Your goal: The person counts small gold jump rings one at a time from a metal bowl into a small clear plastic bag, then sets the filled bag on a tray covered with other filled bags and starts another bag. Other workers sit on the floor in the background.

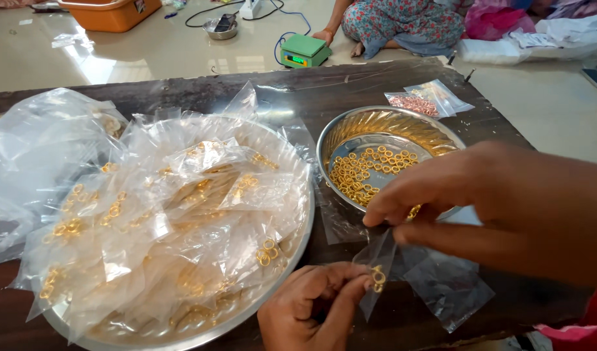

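My left hand (314,309) pinches the lower part of a small clear plastic pouch (378,260) with gold rings (378,277) inside it. My right hand (500,205) grips the pouch's top edge with thumb and forefinger, just in front of a steel bowl (350,127) holding several loose gold rings (366,172). A large steel plate (292,250) to the left is heaped with filled clear pouches (181,214) of rings.
Empty clear pouches (448,286) lie under my right hand. More loose plastic bags (32,156) sit at far left. Small packets (425,101) lie behind the bowl. On the floor beyond the dark table are a green scale (303,51), an orange bin (110,13) and a seated person (402,23).
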